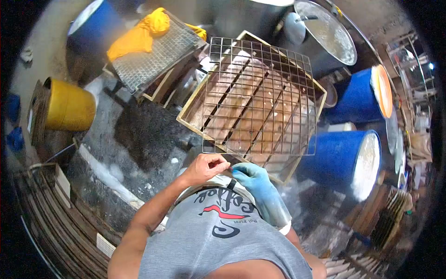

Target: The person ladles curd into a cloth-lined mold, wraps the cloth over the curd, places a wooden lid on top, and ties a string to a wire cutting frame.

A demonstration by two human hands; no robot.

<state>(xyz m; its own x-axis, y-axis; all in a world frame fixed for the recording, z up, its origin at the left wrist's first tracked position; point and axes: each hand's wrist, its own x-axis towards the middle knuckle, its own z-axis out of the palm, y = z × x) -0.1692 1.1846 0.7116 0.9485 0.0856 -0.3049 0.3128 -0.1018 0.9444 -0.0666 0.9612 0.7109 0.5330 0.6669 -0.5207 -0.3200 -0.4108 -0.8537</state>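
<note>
My bare left hand [207, 168] is in front of my waist, its fingers curled together near the bottom edge of a wire grid; anything between the fingertips is too small to make out. Close beside it on the right, my right hand [251, 176] wears a light blue glove, with its fingers bent toward the left hand. The wire grid [260, 95] lies askew over a wooden slatted crate [187, 116], just beyond both hands. Small pale bits dot the slats.
Blue barrels [337, 153] stand at right, below a large metal vat [325, 32] of liquid. A yellow bucket [69, 104] is at left. Yellow cloth [139, 35] lies on a mesh-topped box [153, 60]. Long slats [60, 218] fill the lower left.
</note>
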